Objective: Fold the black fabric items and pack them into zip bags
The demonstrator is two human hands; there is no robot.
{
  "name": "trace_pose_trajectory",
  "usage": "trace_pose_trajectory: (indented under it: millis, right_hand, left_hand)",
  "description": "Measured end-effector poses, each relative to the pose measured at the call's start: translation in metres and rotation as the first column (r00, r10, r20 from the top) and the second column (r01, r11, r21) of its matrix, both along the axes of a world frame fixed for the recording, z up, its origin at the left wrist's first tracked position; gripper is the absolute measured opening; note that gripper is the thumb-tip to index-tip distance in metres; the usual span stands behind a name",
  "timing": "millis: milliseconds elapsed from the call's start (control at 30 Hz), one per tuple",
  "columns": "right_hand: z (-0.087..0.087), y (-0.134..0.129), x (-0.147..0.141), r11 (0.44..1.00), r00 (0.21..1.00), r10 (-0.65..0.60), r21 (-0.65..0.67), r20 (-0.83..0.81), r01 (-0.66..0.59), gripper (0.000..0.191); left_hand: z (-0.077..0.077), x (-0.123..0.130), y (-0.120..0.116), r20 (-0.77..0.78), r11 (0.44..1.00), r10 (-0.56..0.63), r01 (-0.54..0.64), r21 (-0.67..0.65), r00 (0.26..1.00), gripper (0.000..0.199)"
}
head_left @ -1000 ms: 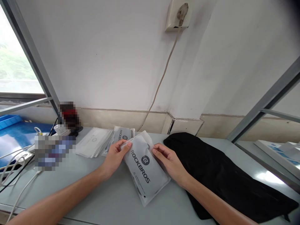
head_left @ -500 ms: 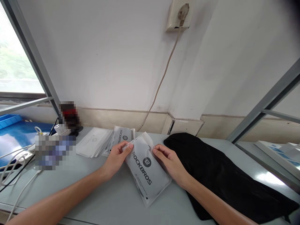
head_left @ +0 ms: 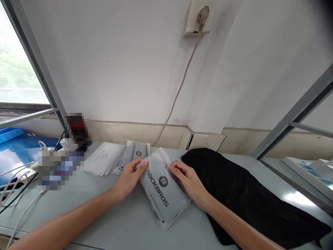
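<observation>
A frosted plastic bag (head_left: 166,194) printed "ROCKBROS" lies tilted over the table, with something grey inside that I cannot make out. My left hand (head_left: 132,177) pinches its upper left corner between thumb and fingers. At the upper right edge, my right hand (head_left: 187,180) is closed on the same bag, thumb on top. The bag's top edge is puckered between the two hands. Just behind my left hand lies a stack of printed bags (head_left: 135,151), beside a fanned pile of flat white bags (head_left: 104,158).
Black cloth (head_left: 241,194) covers the right of the grey table (head_left: 109,225). To the left are white cables (head_left: 19,198), a power strip and blurred-out items. A blue tray (head_left: 10,134) stands far left. A cord (head_left: 179,90) hangs from the wall socket (head_left: 197,21).
Almost nothing differs. Both hands keep their pinch on the bag, and its top edge has shifted very slightly.
</observation>
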State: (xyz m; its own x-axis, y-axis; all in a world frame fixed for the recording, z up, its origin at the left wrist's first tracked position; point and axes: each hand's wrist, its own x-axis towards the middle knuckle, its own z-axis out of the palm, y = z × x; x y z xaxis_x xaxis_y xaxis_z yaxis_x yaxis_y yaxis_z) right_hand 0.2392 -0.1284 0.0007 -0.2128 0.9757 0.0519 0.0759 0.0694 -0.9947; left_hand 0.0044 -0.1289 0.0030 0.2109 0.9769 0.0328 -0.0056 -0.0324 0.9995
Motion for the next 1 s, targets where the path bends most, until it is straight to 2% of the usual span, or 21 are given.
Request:
trace_pose_trajectory:
  millis: [533, 833, 1000]
  right_hand:
    - [-0.0022, 0.0012, 0.0002, 1.0, 1.0, 0.017, -0.023, -0.001, -0.017, 0.047]
    - [-0.0066, 0.0036, 0.0013, 0.997, 0.999, 0.037, -0.065, 0.028, -0.036, 0.049]
    - [-0.0081, 0.0041, 0.0024, 0.997, 0.994, 0.058, -0.047, 0.096, -0.054, 0.048]
  left_hand:
    - [0.0007, 0.0004, -0.001, -0.002, 1.0, 0.012, -0.012, 0.02, 1.0, 0.04]
    - [-0.007, -0.0014, 0.0034, -0.042, 0.999, -0.039, 0.038, -0.032, 0.998, 0.045]
    - [-0.007, -0.0005, 0.0034, -0.072, 0.994, -0.091, 0.086, -0.074, 0.993, 0.046]
